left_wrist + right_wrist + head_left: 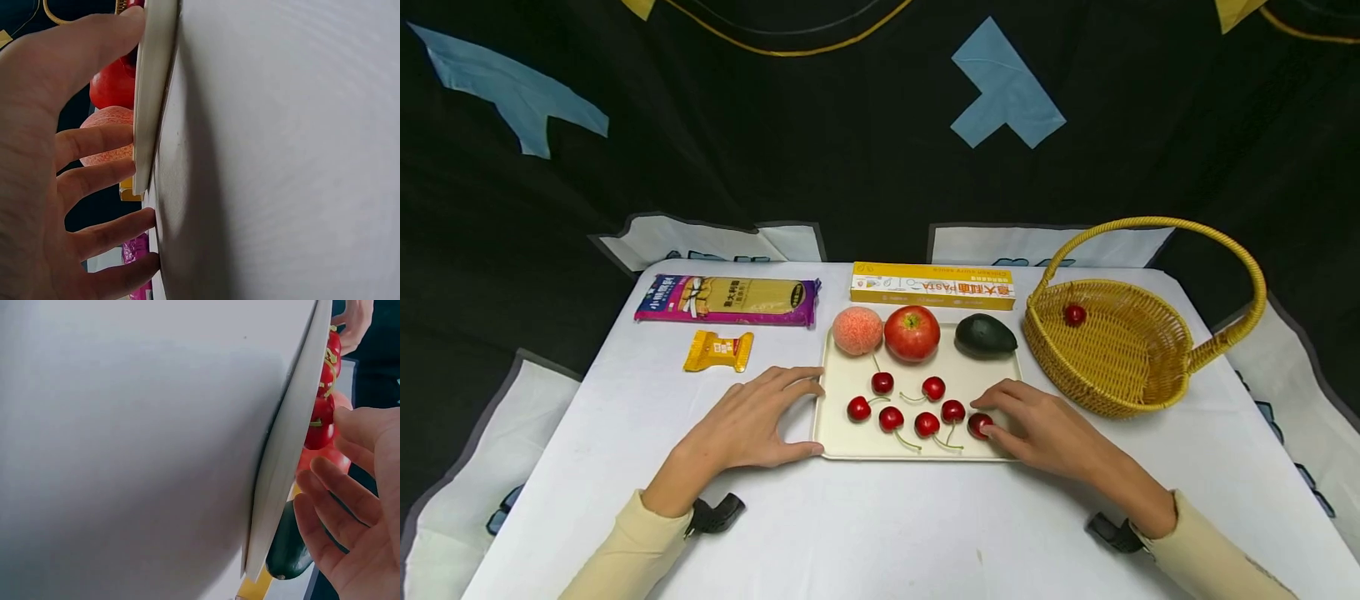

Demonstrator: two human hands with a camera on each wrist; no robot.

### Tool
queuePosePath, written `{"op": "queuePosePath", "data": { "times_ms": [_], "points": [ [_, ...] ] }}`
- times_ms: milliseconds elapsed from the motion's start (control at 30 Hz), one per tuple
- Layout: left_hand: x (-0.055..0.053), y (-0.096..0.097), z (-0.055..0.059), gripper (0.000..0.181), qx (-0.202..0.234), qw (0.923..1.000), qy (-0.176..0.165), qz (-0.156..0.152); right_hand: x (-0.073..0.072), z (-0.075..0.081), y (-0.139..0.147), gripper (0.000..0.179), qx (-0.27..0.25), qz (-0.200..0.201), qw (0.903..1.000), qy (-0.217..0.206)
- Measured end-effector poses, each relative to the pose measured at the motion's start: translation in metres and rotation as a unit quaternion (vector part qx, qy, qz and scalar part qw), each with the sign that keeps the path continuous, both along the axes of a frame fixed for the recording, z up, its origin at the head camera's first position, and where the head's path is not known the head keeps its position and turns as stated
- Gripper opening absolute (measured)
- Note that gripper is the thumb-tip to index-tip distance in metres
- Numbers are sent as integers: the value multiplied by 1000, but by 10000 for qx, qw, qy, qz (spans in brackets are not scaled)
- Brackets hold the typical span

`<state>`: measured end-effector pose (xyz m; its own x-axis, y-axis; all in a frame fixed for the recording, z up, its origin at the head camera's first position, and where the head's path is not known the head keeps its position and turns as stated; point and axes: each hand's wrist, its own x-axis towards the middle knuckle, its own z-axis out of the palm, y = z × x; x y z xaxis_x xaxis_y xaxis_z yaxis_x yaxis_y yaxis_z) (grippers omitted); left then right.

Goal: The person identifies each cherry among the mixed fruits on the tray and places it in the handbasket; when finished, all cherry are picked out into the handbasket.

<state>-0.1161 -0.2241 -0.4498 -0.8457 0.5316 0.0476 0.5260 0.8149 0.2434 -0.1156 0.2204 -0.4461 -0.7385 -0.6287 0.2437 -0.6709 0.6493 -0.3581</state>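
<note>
A cream tray (850,446) bears several red cherries (891,419), some with green stems. My left hand (756,421) rests at its left side, thumb and fingertips against the rim (150,106), fingers spread and fairly straight. Over the tray's right side, my right hand (1048,429) has its thumb and index finger on either side of the rightmost cherry (978,425). In the right wrist view the thumb tip overlaps a cherry (319,434), and the other fingers are spread loosely. At the tray's back lie a peach (857,331), an apple (912,334) and an avocado (986,335).
A yellow wicker basket (1105,400) with a tall handle stands to the right, one cherry (1075,315) inside. Behind the tray lies a yellow and white pasta box (932,286). A purple noodle pack (730,300) and a small orange-yellow packet (718,351) lie at left on the white table.
</note>
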Motion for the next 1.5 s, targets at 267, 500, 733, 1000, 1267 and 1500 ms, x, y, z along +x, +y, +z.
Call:
{"op": "queuePosePath", "data": {
  "times_ms": [267, 500, 733, 1000, 1267, 1500],
  "points": [
    [2, -1, -1, 75, 34, 10000, 36, 16, 3, -3, -4, 26, 84, 54, 9998, -187],
    [2, -2, -2, 75, 8, 10000, 21, 12, 4, -3, -3, 27, 220, 96, 9994, -237],
    [2, -2, -1, 75, -15, 10000, -9, -1, 3, -1, 5, 28, 134, -3, 9996, -259],
    [1, -2, 2, 75, -57, 10000, -8, 6, -6, 13, 16, 30, 38, -162, 9998, -88],
    [1, -1, 2, 77, -25, 10000, 6, -25, -17, 31, 29, 38, -344, -141, 9988, 303],
    [0, 0, 1, 77, -10, 10000, 22, -2, -23, 45, 37, 40, -446, -159, 9970, 612]
  ]
}}
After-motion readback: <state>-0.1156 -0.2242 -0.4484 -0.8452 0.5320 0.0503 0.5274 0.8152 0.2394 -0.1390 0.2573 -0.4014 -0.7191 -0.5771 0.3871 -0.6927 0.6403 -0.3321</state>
